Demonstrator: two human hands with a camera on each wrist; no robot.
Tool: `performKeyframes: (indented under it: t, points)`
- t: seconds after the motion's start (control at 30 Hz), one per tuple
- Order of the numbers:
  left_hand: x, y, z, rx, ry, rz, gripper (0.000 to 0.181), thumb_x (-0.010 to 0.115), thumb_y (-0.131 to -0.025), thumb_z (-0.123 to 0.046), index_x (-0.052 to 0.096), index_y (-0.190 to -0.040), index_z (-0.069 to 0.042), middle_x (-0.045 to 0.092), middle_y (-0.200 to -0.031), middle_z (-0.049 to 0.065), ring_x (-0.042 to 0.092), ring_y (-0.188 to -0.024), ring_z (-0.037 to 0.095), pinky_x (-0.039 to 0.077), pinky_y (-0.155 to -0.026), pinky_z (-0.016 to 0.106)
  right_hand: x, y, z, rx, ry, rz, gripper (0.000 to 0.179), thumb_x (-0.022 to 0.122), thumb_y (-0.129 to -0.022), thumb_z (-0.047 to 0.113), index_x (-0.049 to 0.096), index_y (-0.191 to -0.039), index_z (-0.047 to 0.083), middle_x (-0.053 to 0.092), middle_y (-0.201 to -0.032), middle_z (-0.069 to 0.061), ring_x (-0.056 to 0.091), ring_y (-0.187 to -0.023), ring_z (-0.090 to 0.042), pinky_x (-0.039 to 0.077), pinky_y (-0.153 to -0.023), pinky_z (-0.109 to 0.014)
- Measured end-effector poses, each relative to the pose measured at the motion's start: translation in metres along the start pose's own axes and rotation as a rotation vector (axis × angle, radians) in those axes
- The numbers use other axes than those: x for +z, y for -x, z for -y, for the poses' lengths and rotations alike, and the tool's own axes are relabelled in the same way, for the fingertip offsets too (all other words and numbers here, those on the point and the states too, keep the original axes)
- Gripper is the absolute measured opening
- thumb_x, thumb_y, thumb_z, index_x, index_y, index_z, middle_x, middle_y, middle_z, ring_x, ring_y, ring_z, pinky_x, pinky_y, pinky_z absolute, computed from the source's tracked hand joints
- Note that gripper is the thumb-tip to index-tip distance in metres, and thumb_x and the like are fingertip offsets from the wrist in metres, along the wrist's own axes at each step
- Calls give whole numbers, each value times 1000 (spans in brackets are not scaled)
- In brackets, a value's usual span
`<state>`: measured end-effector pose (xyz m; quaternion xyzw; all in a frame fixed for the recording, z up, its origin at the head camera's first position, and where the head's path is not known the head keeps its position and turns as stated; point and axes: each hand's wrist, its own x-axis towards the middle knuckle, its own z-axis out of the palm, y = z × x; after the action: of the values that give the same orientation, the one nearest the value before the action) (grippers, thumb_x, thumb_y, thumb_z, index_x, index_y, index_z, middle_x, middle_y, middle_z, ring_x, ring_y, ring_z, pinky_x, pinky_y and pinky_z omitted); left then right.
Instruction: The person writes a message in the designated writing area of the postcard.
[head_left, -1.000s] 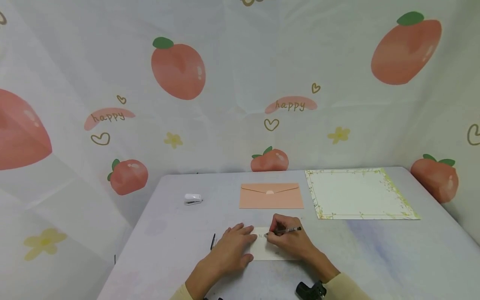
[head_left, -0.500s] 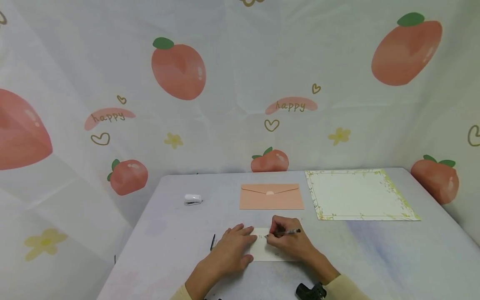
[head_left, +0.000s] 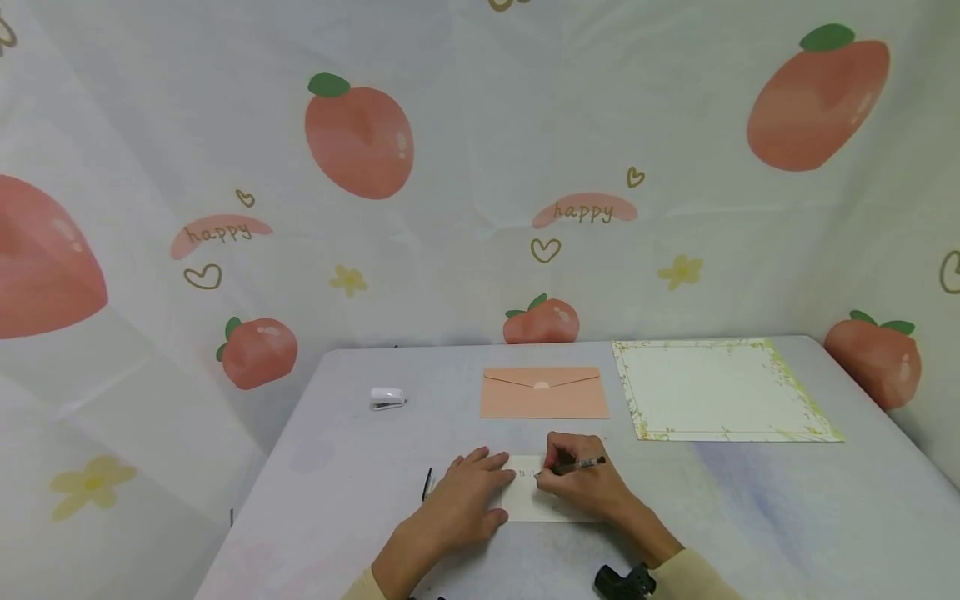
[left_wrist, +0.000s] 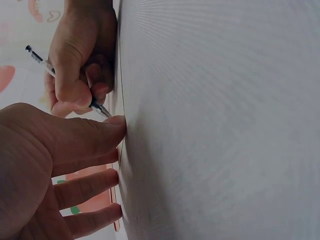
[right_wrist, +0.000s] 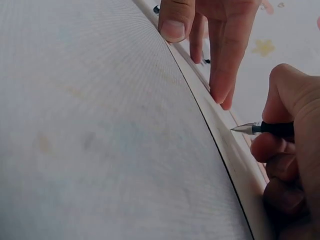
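A cream sheet of paper [head_left: 527, 505] lies on the table, with a few small dark pen marks near its upper left. My left hand [head_left: 459, 502] rests across its left edge, fingers straight and spread, the thumb near the lower left corner. Between the thumb and fingers of my right hand [head_left: 587, 482] a pen [head_left: 588, 463] is pinched, tilted, its tip at the paper beside the marks. In the right wrist view the metal tip of the pen [right_wrist: 243, 128] meets the paper [right_wrist: 222, 135]. Part of the paper is hidden under both hands.
Behind the paper lies a peach envelope [head_left: 544, 406]. A large white sheet with a floral border [head_left: 727, 392] is at the back right. A small white stapler [head_left: 387, 398] stands at the back left. A thin black clip-like piece [head_left: 427, 484] lies left of my left hand.
The pen tip has shifted slightly to the right along the paper, and another small mark shows beside the earlier one. My left hand has stayed in place.
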<state>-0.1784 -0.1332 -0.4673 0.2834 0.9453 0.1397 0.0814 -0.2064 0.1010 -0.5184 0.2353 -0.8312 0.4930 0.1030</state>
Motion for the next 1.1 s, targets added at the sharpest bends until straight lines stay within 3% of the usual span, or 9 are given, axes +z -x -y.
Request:
performKeyframes:
  t: [0.57,1.1]
  points:
    - [2,1,1,0,-21,-9,50,87,-92,-24,75,-139,-14,65,-157,7,55,-150,38,49,-117,69,1,0,-1,-26,-6,-4,30,80,-74,-3,63,-75,22,61,-70,20,56,-65,1,49,-60,-21]
    - [-1,1,-2,-16,-7,9,49,87,-93,-25,75,-140,-14,64,-157,8,55,-151,39,47,-118,69,1,0,0,38,-26,-64,33,77,-77,-4,62,-74,25,61,-70,19,55,-65,-1,47,-60,-21]
